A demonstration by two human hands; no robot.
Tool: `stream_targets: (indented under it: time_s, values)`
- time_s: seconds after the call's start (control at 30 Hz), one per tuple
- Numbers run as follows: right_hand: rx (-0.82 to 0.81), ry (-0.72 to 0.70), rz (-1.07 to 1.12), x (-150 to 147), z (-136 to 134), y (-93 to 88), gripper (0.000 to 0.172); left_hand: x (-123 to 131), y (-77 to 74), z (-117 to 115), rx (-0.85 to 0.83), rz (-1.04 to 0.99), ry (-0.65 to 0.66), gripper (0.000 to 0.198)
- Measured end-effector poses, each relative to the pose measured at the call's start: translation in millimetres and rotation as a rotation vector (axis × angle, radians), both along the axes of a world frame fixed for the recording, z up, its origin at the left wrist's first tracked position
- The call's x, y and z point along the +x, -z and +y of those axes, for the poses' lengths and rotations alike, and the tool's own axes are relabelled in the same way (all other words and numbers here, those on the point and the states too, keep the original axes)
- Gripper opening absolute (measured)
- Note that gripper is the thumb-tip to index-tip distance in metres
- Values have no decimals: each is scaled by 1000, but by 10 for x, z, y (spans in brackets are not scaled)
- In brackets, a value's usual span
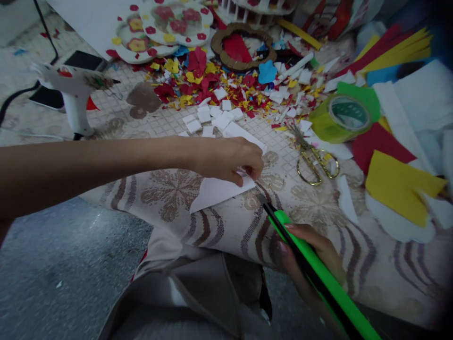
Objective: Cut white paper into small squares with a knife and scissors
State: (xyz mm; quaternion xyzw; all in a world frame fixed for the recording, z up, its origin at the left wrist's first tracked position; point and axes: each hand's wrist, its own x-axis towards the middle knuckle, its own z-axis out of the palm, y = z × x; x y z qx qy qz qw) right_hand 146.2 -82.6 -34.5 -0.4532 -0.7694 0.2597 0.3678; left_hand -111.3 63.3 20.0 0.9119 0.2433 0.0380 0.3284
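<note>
My right hand [314,252] grips a green and black utility knife [300,250]. Its blade points up and left and stops close to the corner of a white sheet piece [219,192]. Across the table's front reaches my left hand [233,158], its fingers curled down with thumb and fingertips at that white piece's upper right end. Part of the piece is hidden under the hand. Just behind the hand lie a white strip [244,134] and several small white squares [204,113].
A white glue gun [76,92] stands at left beside dark phones. Gold-handled scissors [314,163], a roll of clear tape [341,115] and a yellow sheet [399,186] are at right. Colourful scraps [205,82], a brown cardboard ring [217,45] and flower-decorated white pieces [145,38] fill the back.
</note>
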Motion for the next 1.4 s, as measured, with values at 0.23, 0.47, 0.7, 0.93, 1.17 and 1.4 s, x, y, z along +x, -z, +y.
stream_targets:
  time_s: [0.23, 0.47, 0.7, 0.93, 1.17, 1.4]
  values:
    - [-11, 6, -7, -12, -4, -3, 31, -12, 76, -22, -3, 7, 13, 19]
    - [11, 9, -37, -18, 19, -9, 28, 22, 48, -50, 1, -36, 24, 21]
    - [-21, 10, 2, -19, -5, -4, 32, -15, 24, -107, -22, -30, 47, 20]
    - [-1, 12, -5, -29, 9, -13, 31, -125, 25, -121, -36, 7, 25, 21]
    - [21, 7, -6, -38, 19, -16, 29, -236, 18, -162, -54, 8, 18, 23]
    - [24, -2, -9, -15, 14, -3, 29, -172, 48, -169, -40, 12, 39, 24]
